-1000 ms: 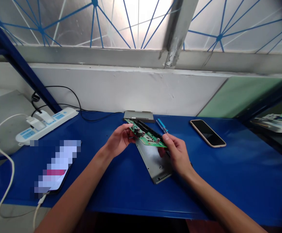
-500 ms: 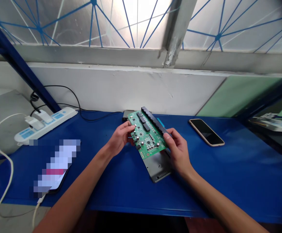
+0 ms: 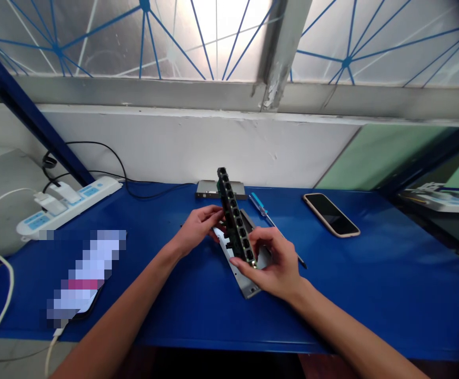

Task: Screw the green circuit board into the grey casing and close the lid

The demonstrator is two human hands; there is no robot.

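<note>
Between my hands a circuit board (image 3: 235,218) stands tilted on edge, its long black row of ports facing me; its green face is mostly turned out of sight. My left hand (image 3: 200,226) grips its far left side between thumb and fingers. At the near end, my right hand (image 3: 279,258) pinches it with the thumb below and fingers on the right. Beneath the board a grey metal casing plate (image 3: 247,287) lies on the blue table. A screwdriver (image 3: 267,216) with a clear and blue handle rests just right of the plate.
A grey metal box (image 3: 203,190) sits against the wall behind the board. On the right lies a phone (image 3: 332,216) in a beige case. To the left are a white power strip (image 3: 99,187) with plugs and a lit phone (image 3: 91,273) on a cable. The blue table (image 3: 371,295) spans the view.
The board has been turned from green face up to standing on edge, ports toward me. My right hand has shifted to its near end. The screwdriver and the grey box are now more exposed.
</note>
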